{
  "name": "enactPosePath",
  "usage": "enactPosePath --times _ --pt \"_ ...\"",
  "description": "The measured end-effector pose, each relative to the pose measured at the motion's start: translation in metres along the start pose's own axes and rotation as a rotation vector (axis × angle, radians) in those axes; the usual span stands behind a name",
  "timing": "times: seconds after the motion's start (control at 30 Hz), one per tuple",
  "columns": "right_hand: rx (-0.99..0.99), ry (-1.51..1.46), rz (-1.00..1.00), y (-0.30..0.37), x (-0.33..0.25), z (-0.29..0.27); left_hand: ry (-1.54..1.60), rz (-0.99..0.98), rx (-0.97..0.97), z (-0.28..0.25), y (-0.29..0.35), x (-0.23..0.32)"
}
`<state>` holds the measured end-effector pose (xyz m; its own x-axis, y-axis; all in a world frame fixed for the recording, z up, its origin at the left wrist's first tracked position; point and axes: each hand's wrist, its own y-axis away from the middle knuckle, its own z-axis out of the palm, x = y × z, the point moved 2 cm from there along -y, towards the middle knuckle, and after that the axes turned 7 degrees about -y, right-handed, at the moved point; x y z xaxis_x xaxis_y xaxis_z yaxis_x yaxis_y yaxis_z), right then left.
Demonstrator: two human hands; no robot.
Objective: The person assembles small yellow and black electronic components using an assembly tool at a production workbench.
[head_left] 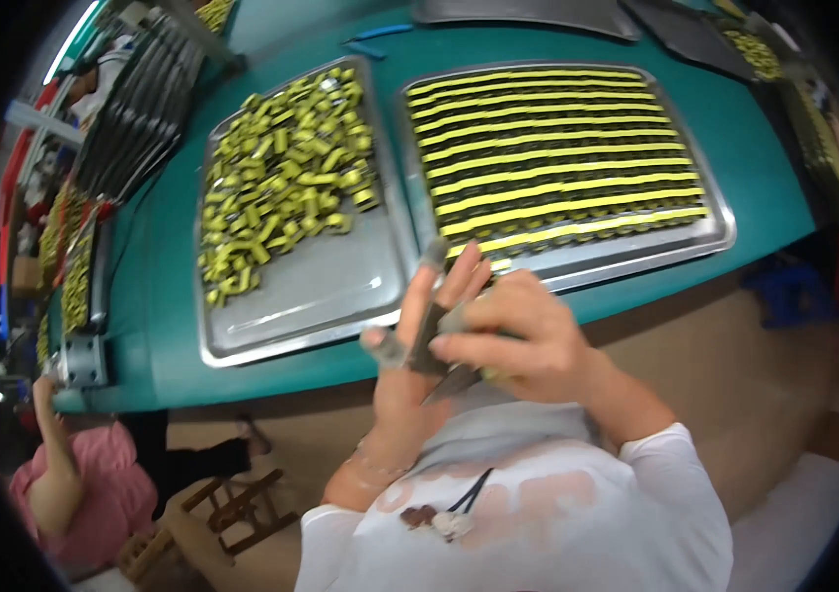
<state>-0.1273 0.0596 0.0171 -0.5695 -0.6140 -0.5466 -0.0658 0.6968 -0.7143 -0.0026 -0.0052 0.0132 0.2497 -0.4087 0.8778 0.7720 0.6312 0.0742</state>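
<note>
My left hand (404,360) is raised in front of my chest at the table edge, palm up, with fingers stretched out and apart. Grey covers sit on some fingertips. Over its palm, my right hand (528,335) is closed in a pinch on a dark grey flat piece (427,340). A dark pointed tip (452,383) sticks out below the right fingers; whether it belongs to the same piece I cannot tell. Ahead, a metal tray (301,331) bears a loose heap of small yellow-and-dark parts (291,178). Right of it, another tray (626,259) carries similar parts in neat rows (562,148).
The trays lie on a green table (168,335). Blue-handled pliers (380,35) and a dark tray (528,12) lie at the back. Stacked dark trays (148,118) stand at the left. A person in pink (99,483) sits lower left near a wooden stool (242,513).
</note>
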Motion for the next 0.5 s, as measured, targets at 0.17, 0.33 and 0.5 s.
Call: enactPosePath --times 0.17,0.33,0.5 --pt "0.027 -0.034 -0.182 -0.002 -0.006 0.006 -0.309 0.098 -0.076 -0.011 0.009 -0.007" --pt "0.033 0.050 -0.167 0.013 -0.016 0.003 -0.429 0.299 -0.059 0.000 0.011 -0.012" --pt "0.077 0.068 -0.140 0.017 -0.018 -0.006 -0.489 0.146 -0.124 0.002 0.013 -0.010"
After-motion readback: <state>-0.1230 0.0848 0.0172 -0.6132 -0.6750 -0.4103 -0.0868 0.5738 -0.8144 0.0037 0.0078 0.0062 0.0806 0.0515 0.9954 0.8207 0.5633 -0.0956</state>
